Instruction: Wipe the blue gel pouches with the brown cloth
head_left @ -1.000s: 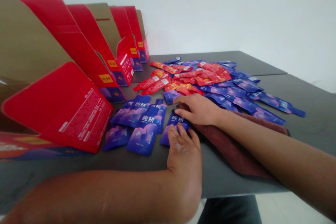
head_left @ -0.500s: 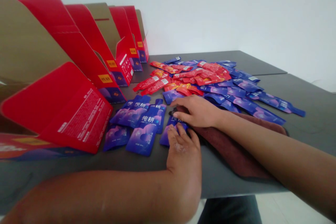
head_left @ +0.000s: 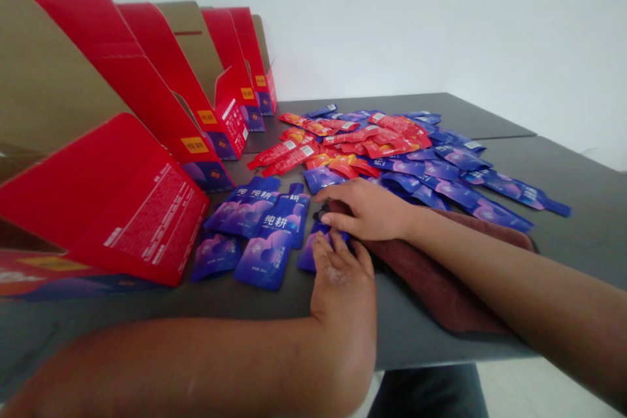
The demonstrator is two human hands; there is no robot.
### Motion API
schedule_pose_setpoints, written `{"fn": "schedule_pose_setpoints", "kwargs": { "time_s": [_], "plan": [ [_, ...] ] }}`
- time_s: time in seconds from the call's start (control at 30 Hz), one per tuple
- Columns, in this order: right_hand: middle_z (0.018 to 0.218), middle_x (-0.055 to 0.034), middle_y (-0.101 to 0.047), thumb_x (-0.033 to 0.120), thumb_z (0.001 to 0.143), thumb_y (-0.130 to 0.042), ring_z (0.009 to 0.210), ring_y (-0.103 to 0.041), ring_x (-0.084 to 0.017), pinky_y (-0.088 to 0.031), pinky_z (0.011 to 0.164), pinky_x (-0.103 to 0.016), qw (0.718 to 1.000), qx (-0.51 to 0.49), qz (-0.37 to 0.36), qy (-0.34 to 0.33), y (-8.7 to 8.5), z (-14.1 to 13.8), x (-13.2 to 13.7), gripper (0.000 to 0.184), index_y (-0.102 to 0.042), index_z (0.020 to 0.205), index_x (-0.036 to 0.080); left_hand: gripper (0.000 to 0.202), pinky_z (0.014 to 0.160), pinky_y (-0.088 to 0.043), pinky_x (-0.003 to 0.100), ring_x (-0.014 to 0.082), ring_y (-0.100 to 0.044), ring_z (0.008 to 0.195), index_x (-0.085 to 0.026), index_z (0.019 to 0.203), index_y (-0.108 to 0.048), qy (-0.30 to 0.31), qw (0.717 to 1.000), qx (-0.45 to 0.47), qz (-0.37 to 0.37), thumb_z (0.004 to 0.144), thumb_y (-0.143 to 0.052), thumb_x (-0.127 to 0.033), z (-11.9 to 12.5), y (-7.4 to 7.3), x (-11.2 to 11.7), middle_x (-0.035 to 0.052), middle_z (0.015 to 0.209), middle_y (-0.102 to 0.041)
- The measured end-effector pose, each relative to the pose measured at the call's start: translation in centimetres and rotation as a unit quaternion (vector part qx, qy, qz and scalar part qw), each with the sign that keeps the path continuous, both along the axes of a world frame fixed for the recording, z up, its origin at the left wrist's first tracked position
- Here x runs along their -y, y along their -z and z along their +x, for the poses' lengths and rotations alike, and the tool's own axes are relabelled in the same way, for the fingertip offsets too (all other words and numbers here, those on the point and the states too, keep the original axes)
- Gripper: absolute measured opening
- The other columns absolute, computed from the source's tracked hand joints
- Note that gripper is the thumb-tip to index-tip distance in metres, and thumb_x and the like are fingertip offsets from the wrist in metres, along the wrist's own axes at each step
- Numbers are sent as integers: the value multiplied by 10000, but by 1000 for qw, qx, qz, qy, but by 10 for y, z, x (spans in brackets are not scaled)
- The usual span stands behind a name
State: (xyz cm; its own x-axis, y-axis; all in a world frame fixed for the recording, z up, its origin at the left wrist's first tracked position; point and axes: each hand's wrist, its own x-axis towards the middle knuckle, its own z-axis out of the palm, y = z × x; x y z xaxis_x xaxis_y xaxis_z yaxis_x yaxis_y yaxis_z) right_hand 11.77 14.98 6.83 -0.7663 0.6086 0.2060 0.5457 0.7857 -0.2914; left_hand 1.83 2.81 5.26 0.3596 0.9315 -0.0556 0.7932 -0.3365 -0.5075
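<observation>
My left hand (head_left: 344,269) lies over a blue-purple pouch (head_left: 308,253), its fingers stretched and slightly spread across it; the thumb is hidden. Just beyond it, my right hand (head_left: 365,209) curls over the pouch's upper end, at the edge of a brown cloth bag (head_left: 470,300). A small black piece (head_left: 321,213) shows by the right thumb and index finger; what these fingers hold is hidden. To the left of my hands, several similar blue pouches (head_left: 264,251) overlap flat on the table.
Red cardboard boxes (head_left: 208,81) with raised flaps stand in a row on the left; the nearest has a wide red flap (head_left: 142,209) toward me. A heap of red pouches (head_left: 360,137) and blue pouches (head_left: 455,192) covers the grey table (head_left: 235,320) beyond my hands. A pale wall rises behind.
Both hands stay nearly in place on the pouch, the right hand having edged slightly left. The view has shifted a little; nothing else visibly moves.
</observation>
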Motion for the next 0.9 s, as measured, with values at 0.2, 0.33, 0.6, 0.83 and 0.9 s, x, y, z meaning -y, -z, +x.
{"fn": "schedule_pose_setpoints", "kwargs": {
  "time_s": [0.2, 0.33, 0.6, 0.83, 0.9],
  "plan": [
    [939, -91, -695, 367, 903, -506, 846, -629, -211, -424, 751, -312, 998, 20, 18, 61, 0, 5, -7, 381, -599, 1201, 148, 495, 1025, -446, 492, 331, -571, 1195, -98, 1386, -450, 6, 1000, 8, 0, 896, -381, -115, -1, 6, 1, 237, 1331, -572],
    [1009, -83, -686, 338, 883, -536, 883, -620, -204, -428, 772, -313, 999, -2, -10, -43, -4, -2, 6, 364, -598, 1194, 160, 473, 981, -488, 454, 298, -636, 1114, -77, 1339, -501, -1, 1000, 1, 10, 885, -371, -87, 0, 1, 0, 229, 1248, -642],
    [914, -77, -695, 379, 910, -505, 813, -627, -191, -428, 743, -303, 1000, 9, -1, 18, 0, 1, -3, 381, -595, 1208, 159, 503, 1010, -463, 479, 325, -587, 1175, -99, 1381, -456, 0, 1000, 8, 6, 886, -373, -92, 0, 3, 0, 238, 1323, -579],
    [914, -78, -696, 381, 903, -506, 829, -629, -207, -426, 745, -311, 999, 12, 13, 38, -1, 2, -3, 385, -593, 1207, 161, 509, 1022, -448, 480, 332, -577, 1181, -76, 1385, -443, 4, 1000, -3, -16, 885, -350, -80, 0, 0, 1, 266, 1325, -561],
    [954, -75, -690, 356, 896, -520, 856, -620, -198, -427, 764, -308, 1000, -1, -3, -22, -2, -1, 3, 367, -594, 1201, 165, 506, 1001, -471, 457, 309, -614, 1141, -70, 1366, -465, -1, 1000, -6, -5, 875, -345, -58, 0, -2, 1, 247, 1289, -603]
  ]
}}
